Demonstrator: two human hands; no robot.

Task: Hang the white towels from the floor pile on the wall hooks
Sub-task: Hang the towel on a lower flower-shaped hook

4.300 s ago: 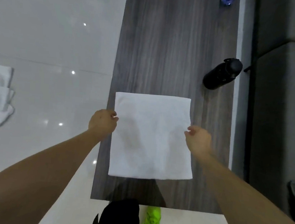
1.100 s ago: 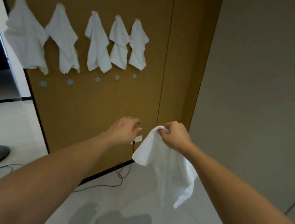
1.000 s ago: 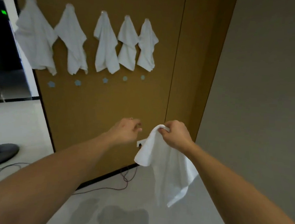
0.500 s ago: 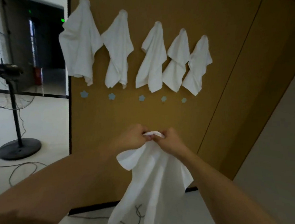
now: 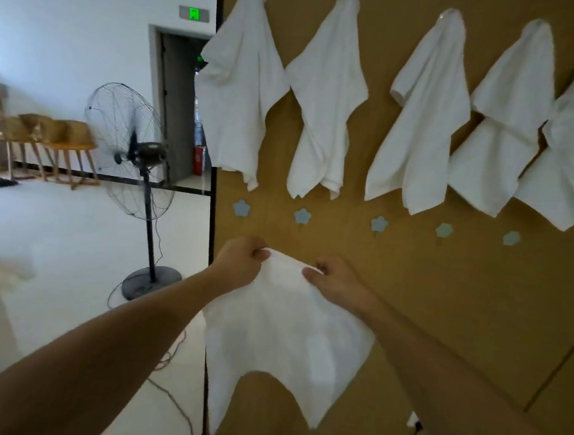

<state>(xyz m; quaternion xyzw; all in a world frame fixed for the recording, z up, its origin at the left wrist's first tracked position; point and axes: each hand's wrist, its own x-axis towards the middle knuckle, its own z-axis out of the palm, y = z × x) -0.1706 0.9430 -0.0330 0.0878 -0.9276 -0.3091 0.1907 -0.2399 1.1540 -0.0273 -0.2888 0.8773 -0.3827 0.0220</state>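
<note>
A white towel [image 5: 282, 340] hangs between my two hands in front of the brown wall panel [image 5: 442, 315]. My left hand [image 5: 241, 260] grips its top left edge and my right hand [image 5: 334, 279] pinches the top edge a little to the right. Both hands are just below a lower row of several pale blue flower-shaped hooks [image 5: 302, 215], all bare; the leftmost hook [image 5: 241, 208] is right above my left hand. Several white towels [image 5: 325, 100] hang from the upper row of hooks.
A standing fan [image 5: 139, 157] with a trailing cable is on the white floor left of the panel's edge. Wooden chairs [image 5: 54, 144] and a person's legs are at the far left. A wall socket with a plug [image 5: 413, 423] sits low on the panel.
I have come closer to the panel and turned left. My hands have spread apart along the towel's top edge and lifted it toward the lower hooks.
</note>
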